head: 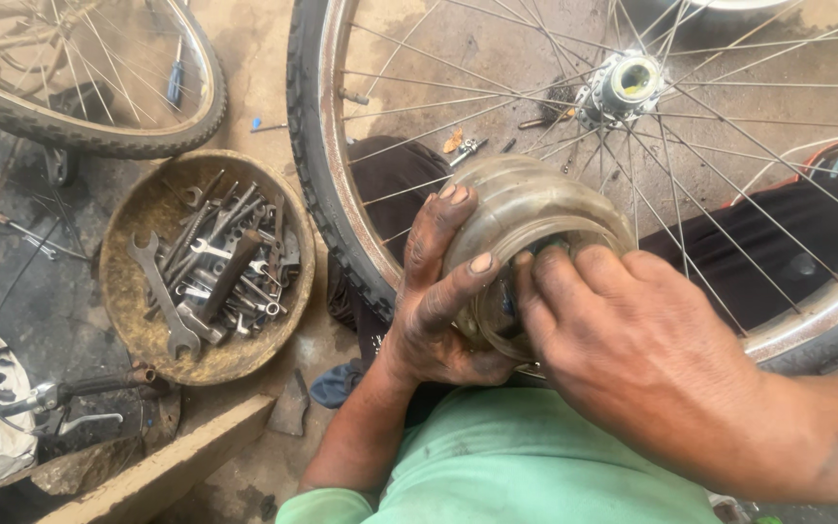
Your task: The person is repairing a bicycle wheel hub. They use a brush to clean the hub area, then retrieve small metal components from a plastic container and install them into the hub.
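Two grimy hands work one clear plastic jar (526, 218) at centre frame. Left hand (438, 301) wraps it firmly; right hand (632, 349) has fingers dipped inside. Two bicycle wheels (332, 184) stand above, with one pan of spanners (138, 291) at left.

I see no labels, signs or screens here; the only package is the clear ribbed plastic jar (526, 218) I hold in front of me.

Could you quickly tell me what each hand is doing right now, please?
Left hand: closed around the clear plastic jar, holding it.
Right hand: fingers inside the jar's mouth; grip cannot be told.
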